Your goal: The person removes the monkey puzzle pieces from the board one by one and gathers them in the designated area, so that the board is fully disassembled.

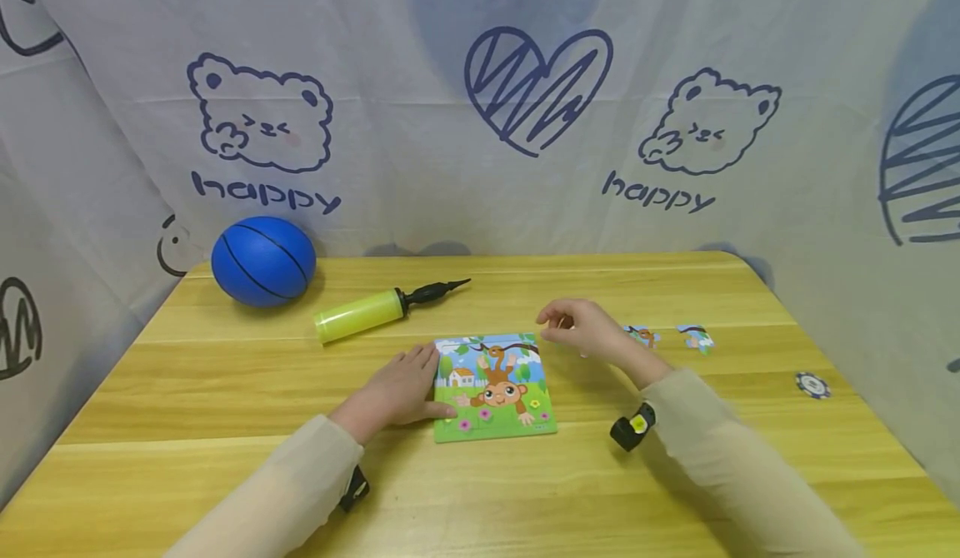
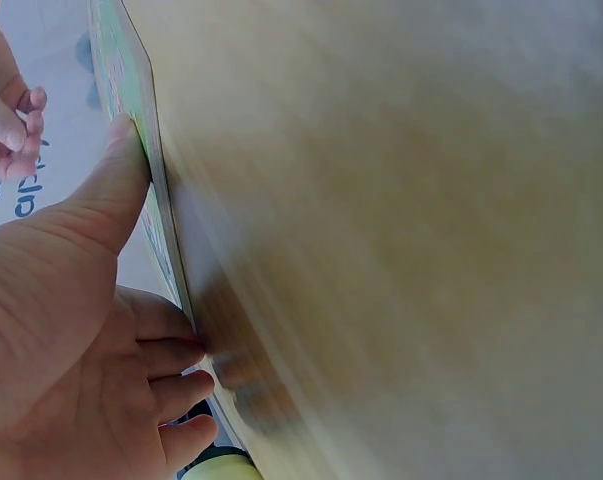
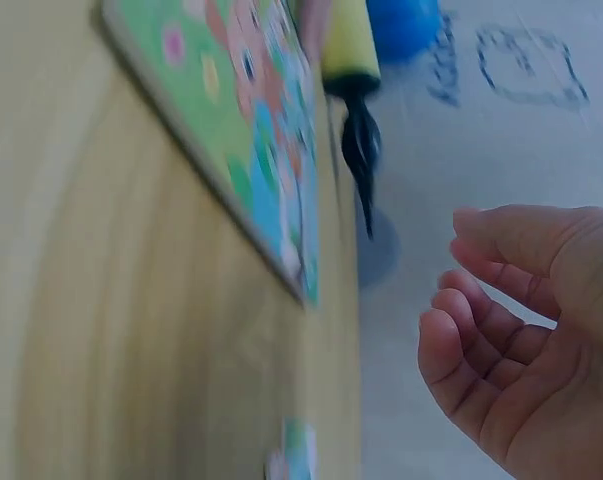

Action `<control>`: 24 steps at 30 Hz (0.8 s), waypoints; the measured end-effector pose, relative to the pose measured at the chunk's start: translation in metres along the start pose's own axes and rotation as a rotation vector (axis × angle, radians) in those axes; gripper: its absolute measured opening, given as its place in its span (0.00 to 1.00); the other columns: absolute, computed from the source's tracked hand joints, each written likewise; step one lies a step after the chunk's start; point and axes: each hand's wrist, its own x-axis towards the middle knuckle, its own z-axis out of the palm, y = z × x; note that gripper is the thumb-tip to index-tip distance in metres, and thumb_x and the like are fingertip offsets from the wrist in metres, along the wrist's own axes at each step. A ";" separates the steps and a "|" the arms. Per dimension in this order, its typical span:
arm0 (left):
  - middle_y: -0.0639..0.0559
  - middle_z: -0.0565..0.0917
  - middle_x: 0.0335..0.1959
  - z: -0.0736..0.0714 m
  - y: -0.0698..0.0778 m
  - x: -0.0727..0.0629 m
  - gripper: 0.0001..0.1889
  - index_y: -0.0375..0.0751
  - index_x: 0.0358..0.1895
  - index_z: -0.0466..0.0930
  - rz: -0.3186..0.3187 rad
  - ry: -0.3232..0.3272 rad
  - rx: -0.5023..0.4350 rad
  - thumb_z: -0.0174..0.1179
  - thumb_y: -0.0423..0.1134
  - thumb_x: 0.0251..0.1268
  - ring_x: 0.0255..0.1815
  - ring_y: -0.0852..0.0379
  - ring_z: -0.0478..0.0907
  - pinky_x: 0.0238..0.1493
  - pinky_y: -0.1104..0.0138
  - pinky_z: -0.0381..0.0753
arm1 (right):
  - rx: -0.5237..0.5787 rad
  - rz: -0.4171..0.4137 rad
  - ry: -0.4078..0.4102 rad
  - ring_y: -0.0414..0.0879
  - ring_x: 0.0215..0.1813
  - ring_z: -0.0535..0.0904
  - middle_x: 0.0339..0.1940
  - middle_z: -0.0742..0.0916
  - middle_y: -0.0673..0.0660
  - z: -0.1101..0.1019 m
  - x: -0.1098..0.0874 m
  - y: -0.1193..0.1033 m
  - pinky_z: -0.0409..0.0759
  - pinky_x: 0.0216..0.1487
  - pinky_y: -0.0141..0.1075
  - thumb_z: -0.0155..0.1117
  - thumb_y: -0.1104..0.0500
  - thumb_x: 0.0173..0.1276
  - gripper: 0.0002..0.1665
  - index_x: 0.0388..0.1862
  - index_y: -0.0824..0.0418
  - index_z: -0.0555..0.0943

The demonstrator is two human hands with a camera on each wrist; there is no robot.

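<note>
A square jigsaw puzzle (image 1: 491, 408) with a cartoon monkey lies flat on the wooden table. My left hand (image 1: 401, 387) rests at its left edge, thumb laid over the lower left corner and the other fingers beside the upper edge. Just off the puzzle's upper right corner, my right hand (image 1: 585, 331) hovers with fingers loosely bent; the right wrist view shows a gap between thumb and fingertips and nothing held. Two loose puzzle pieces lie to the right: a nearer piece (image 1: 643, 336) and a farther piece (image 1: 697, 339). Part of another piece (image 3: 299, 452) shows below the right hand.
A yellow-green hand pump (image 1: 360, 316) with a black nozzle lies behind the puzzle. At the back left corner sits a blue ball (image 1: 264, 261). A poker chip (image 1: 813, 385) lies near the table's right edge. Printed white cloth (image 1: 397, 150) hangs behind the table.
</note>
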 end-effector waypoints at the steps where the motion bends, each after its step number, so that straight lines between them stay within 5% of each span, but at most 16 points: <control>1: 0.33 0.49 0.70 0.000 0.000 0.000 0.48 0.24 0.68 0.49 -0.001 0.000 -0.001 0.52 0.63 0.59 0.70 0.39 0.46 0.68 0.52 0.47 | -0.003 -0.018 -0.019 0.44 0.29 0.72 0.29 0.79 0.52 0.005 0.002 -0.004 0.73 0.27 0.35 0.61 0.64 0.63 0.11 0.43 0.68 0.79; 7: 0.33 0.48 0.70 0.000 0.000 0.000 0.49 0.25 0.68 0.49 -0.006 -0.004 -0.005 0.52 0.63 0.59 0.70 0.39 0.46 0.68 0.52 0.47 | -0.010 -0.088 -0.134 0.43 0.28 0.73 0.28 0.78 0.50 0.035 0.013 -0.021 0.74 0.28 0.34 0.62 0.63 0.63 0.10 0.43 0.65 0.79; 18: 0.32 0.50 0.70 0.000 0.000 0.000 0.48 0.24 0.68 0.50 0.000 -0.002 0.010 0.53 0.62 0.59 0.69 0.39 0.48 0.68 0.52 0.49 | -0.077 -0.075 -0.275 0.42 0.30 0.74 0.31 0.79 0.49 0.073 0.025 -0.037 0.77 0.31 0.32 0.63 0.62 0.63 0.16 0.50 0.64 0.78; 24: 0.32 0.51 0.70 0.001 -0.001 0.000 0.48 0.24 0.68 0.51 0.005 -0.001 0.012 0.53 0.63 0.59 0.69 0.39 0.48 0.68 0.52 0.50 | -0.230 -0.056 -0.299 0.41 0.30 0.69 0.31 0.76 0.51 0.081 0.026 -0.045 0.71 0.30 0.31 0.65 0.58 0.61 0.21 0.53 0.64 0.78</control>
